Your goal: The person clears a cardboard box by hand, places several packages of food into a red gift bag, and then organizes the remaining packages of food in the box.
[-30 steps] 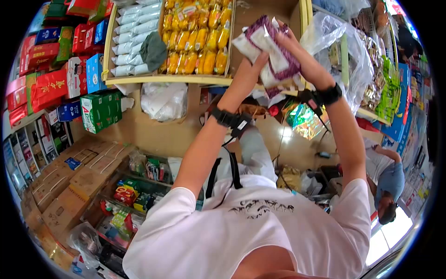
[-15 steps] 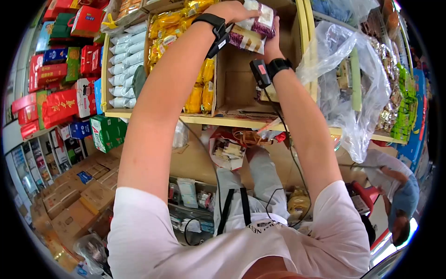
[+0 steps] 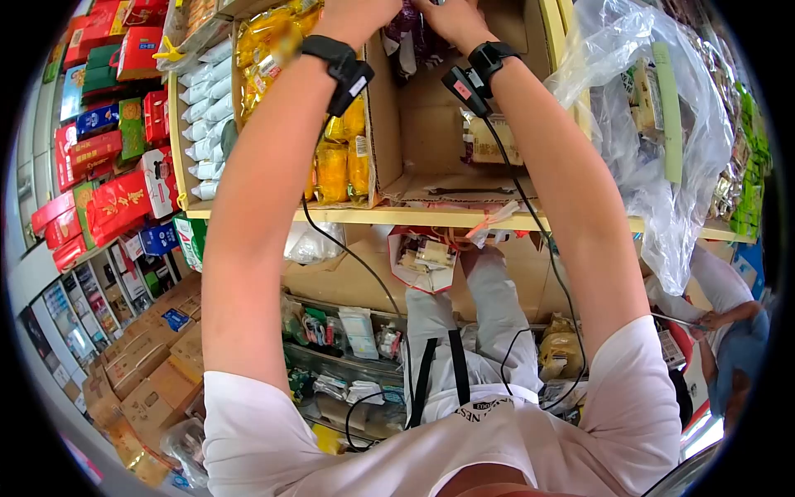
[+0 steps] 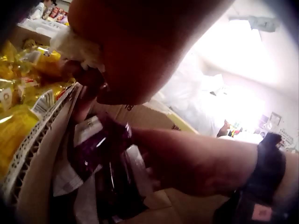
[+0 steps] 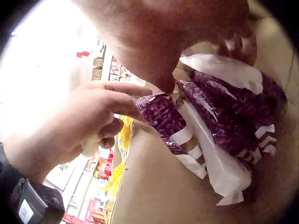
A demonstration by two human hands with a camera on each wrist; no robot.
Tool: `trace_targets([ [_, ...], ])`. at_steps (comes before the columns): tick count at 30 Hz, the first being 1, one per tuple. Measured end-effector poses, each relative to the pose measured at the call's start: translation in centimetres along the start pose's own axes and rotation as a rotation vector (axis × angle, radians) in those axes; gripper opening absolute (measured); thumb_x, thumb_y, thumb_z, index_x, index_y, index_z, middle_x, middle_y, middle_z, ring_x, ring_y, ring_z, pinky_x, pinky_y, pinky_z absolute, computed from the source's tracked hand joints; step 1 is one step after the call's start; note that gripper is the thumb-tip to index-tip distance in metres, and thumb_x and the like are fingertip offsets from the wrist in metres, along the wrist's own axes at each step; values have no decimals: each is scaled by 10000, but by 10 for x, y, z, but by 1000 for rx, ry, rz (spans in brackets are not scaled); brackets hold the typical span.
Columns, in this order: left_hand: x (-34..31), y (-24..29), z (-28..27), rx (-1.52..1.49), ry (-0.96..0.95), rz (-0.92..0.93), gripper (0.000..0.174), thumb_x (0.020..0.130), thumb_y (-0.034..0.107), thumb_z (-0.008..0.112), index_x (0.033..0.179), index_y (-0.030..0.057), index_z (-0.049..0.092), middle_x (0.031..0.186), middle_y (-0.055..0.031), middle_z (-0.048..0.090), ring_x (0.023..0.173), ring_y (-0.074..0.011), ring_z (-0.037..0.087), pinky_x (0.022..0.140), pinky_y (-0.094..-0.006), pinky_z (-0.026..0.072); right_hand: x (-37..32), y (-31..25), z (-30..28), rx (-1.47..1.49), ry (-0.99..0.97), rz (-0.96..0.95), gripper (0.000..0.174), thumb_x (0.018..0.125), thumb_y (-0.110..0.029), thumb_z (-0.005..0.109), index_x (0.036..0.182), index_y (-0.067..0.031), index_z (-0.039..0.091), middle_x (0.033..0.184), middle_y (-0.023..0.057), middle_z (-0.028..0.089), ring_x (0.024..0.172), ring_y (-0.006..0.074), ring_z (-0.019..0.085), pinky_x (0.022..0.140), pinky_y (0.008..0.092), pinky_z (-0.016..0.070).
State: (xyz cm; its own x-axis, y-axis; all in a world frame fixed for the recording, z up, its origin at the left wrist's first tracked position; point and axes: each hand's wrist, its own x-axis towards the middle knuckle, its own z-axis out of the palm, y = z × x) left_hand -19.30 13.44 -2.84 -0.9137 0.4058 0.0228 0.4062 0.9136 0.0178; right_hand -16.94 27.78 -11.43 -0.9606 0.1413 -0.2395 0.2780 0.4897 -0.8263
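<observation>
My right hand point(image 3: 457, 23) is in the cardboard box point(image 3: 439, 178), its fingers curled over a bunch of purple-and-white packets point(image 5: 219, 109) that stand on edge. In the head view only part of these packets shows, near the top edge. My left hand point(image 5: 77, 119) is just left of them, index and middle fingers stretched to the nearest packet. Its other fingers are bent around a crumpled white piece point(image 4: 79, 49), whose kind is unclear. One more packet point(image 3: 494, 139) lies in the box's near right corner.
Yellow-wrapped packets point(image 3: 335, 170) fill the adjoining compartment, and pale packets point(image 3: 203, 116) the one beyond. A clear plastic bag point(image 3: 662, 166) hangs over the shelf's right side. Below the shelf edge point(image 3: 414, 217) stands an open red-and-white bag point(image 3: 422, 261). Another person point(image 3: 737, 331) is at the right.
Both hands have moved from in front of the shelf, forward into the box, carrying the purple-and-white packets down into it. The left hand has left the packets' side for their edge.
</observation>
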Motion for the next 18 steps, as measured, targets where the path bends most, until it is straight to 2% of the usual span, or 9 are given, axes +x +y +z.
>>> trace_targets([
  [3,-9,14,-21,-70,36,176,417,884,312,594,1216,58,597,914,-218,719,866,-395,704,765,-505,561,7,26,5,-60,66,-48,870,894,-551,610,1603,-308,168,1449,356,452,1371,497,418,1150,517,343],
  [5,-9,25,-27,130,-263,298,435,869,338,616,1207,65,606,913,-218,719,858,-392,704,765,-502,563,-2,28,-2,65,-33,-32,924,888,-434,660,1610,-252,112,1431,342,476,1334,491,465,1118,491,392],
  [6,-10,32,-26,292,-388,302,488,849,348,639,1236,57,584,901,-210,721,850,-390,704,760,-494,566,-9,27,-10,291,-55,-164,967,876,-340,693,1607,-161,86,1435,330,475,1334,468,478,1097,464,418],
  [9,8,-2,27,356,-195,470,540,793,437,787,1073,7,620,879,-189,724,795,-354,710,709,-454,556,2,52,4,228,29,-267,983,869,-309,706,1594,-70,87,1451,320,467,1344,443,481,1102,454,409],
  [10,5,6,17,334,-243,363,552,735,304,830,1124,33,546,948,-219,715,911,-379,703,783,-489,568,6,53,6,291,39,-329,988,881,-328,697,1592,-43,73,1455,318,465,1349,442,477,1107,449,402],
  [11,6,10,13,338,-244,368,552,735,304,830,1124,33,546,948,-219,715,911,-379,703,783,-489,568,7,53,6,295,43,-327,988,881,-328,697,1592,-43,73,1455,318,465,1349,442,477,1107,449,402],
  [13,9,15,3,386,-381,308,582,725,349,844,1129,36,566,963,-215,714,925,-373,703,802,-480,562,6,51,9,220,27,-155,940,903,-358,676,1583,-37,111,1453,321,467,1356,437,472,1118,433,389],
  [14,7,25,-5,388,-458,252,608,711,394,850,1141,55,585,1020,-189,720,964,-351,704,816,-458,565,1,42,3,217,-11,-115,936,926,-381,642,1580,-25,74,1391,347,511,1281,450,540,1074,444,431],
  [18,-9,44,12,634,-423,197,718,683,472,854,1210,66,585,1093,-104,709,1003,-262,703,774,-413,576,-3,28,-4,259,-87,-133,944,942,-321,599,1591,-90,-46,1239,382,588,1089,493,635,961,503,496],
])
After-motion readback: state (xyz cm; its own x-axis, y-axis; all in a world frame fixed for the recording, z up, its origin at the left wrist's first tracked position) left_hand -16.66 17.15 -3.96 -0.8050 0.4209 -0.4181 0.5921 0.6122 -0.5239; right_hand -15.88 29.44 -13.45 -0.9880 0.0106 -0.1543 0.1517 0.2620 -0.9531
